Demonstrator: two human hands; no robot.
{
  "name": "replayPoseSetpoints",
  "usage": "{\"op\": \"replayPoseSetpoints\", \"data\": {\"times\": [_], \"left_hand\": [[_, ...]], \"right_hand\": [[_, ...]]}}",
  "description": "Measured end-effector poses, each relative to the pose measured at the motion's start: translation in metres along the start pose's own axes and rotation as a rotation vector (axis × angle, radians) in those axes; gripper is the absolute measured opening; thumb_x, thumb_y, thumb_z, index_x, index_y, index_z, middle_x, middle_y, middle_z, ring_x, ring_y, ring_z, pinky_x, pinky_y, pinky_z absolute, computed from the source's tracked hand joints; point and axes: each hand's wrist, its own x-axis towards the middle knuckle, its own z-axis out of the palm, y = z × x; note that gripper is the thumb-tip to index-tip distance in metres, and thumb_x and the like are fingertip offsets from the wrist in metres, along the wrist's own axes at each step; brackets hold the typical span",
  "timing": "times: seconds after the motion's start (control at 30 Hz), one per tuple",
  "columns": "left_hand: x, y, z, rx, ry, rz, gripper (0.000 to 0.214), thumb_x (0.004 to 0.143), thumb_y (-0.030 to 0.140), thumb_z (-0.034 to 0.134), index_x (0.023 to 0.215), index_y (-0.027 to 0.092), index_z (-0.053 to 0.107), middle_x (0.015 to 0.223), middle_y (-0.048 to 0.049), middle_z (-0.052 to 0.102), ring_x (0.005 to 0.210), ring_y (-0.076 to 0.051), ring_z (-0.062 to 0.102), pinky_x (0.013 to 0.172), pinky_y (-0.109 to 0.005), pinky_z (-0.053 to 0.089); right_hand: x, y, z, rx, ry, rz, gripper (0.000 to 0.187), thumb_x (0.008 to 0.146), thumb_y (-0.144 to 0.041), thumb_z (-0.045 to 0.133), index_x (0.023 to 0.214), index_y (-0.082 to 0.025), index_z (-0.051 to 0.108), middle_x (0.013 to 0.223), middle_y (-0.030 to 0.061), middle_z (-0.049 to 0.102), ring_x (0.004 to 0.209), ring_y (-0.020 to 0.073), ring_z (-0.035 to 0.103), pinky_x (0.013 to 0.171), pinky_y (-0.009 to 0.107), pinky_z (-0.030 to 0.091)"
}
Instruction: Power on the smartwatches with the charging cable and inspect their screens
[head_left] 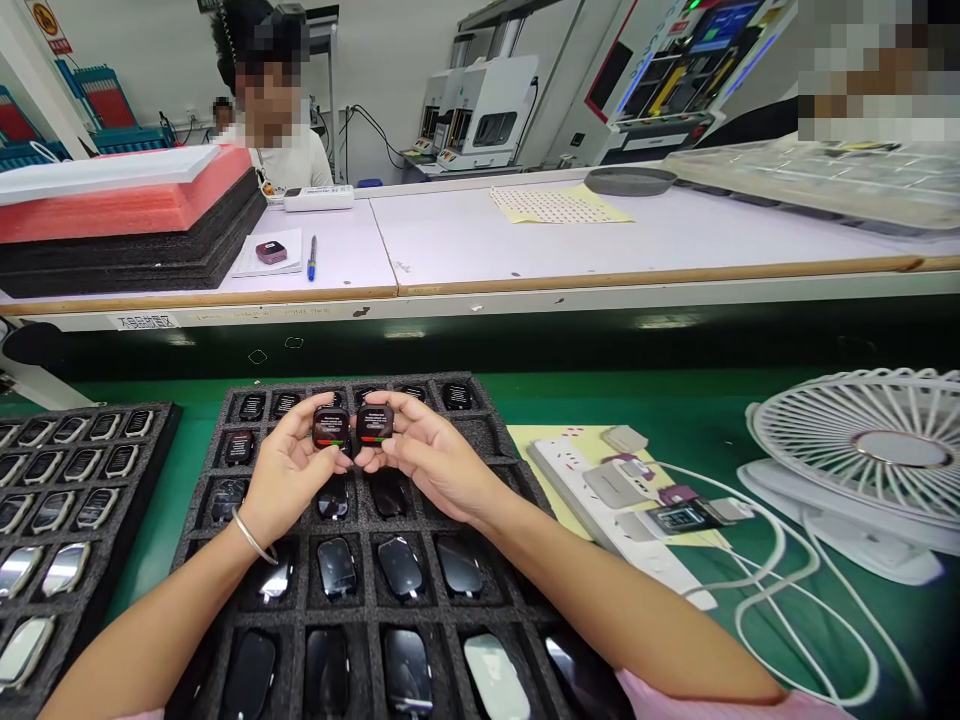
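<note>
My left hand [289, 465] grips a smartwatch body [331, 427] between thumb and fingers, its lit screen showing small text and a red and green strip. A second smartwatch body [375, 425], lit the same way, is pinched in my right hand [431, 450]. Both are held side by side with screens facing me. Beneath my hands lies a black foam tray [292, 600] with rows of square pockets. Many pockets hold watch bodies, mostly dark-screened, and a pale one [496, 675] sits in the front row. Some far-row watches show lit text.
Another foam tray [142, 530] of watches lies at left. On the right are a white power strip [600, 500] with chargers and cables, and a white fan [877, 450]. Beyond, a raised shelf [442, 245] bears foam sheets [127, 215] and a pen [311, 258]. A person [289, 150] sits behind it.
</note>
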Motion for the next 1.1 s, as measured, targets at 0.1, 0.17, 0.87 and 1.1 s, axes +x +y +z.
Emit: {"op": "replayPoseSetpoints", "data": {"times": [0.1, 0.17, 0.87, 1.1], "left_hand": [[0.0004, -0.0005, 0.0006, 0.001, 0.002, 0.002, 0.057, 0.072, 0.014, 0.074, 0.125, 0.019, 0.055, 0.108, -0.0065, 0.07, 0.069, -0.011, 0.067, 0.069, -0.028, 0.06], [0.0008, -0.0007, 0.0012, 0.006, 0.008, 0.001, 0.057, 0.071, 0.014, 0.074, 0.125, 0.02, 0.056, 0.105, -0.0054, 0.069, 0.069, -0.011, 0.067, 0.069, -0.028, 0.06], [0.001, -0.0019, 0.0009, -0.016, -0.002, 0.012, 0.06, 0.068, 0.009, 0.069, 0.125, 0.021, 0.057, 0.105, -0.0048, 0.067, 0.071, -0.012, 0.066, 0.073, -0.029, 0.059], [0.0003, -0.0001, 0.0023, -0.017, 0.0, 0.015, 0.058, 0.069, 0.01, 0.07, 0.125, 0.02, 0.055, 0.104, -0.004, 0.067, 0.071, -0.011, 0.066, 0.072, -0.027, 0.059]], "right_hand": [[0.0005, 0.0, -0.0001, 0.002, -0.003, -0.001, 0.043, 0.075, -0.013, 0.068, 0.116, -0.024, 0.059, 0.094, -0.0005, 0.069, 0.073, 0.0128, 0.07, 0.073, 0.031, 0.056], [0.0007, 0.0001, -0.0001, 0.003, -0.004, 0.005, 0.043, 0.075, -0.013, 0.068, 0.116, -0.024, 0.059, 0.095, -0.0005, 0.069, 0.073, 0.0125, 0.07, 0.073, 0.031, 0.056], [0.0016, -0.0009, 0.0031, 0.009, 0.0, -0.013, 0.05, 0.068, -0.006, 0.06, 0.114, -0.024, 0.059, 0.096, -0.0007, 0.071, 0.071, 0.0122, 0.069, 0.071, 0.032, 0.058], [0.0019, 0.0009, 0.0023, 0.007, 0.006, -0.008, 0.05, 0.069, -0.007, 0.062, 0.116, -0.024, 0.058, 0.097, -0.0005, 0.07, 0.071, 0.0119, 0.07, 0.073, 0.031, 0.057]]}}
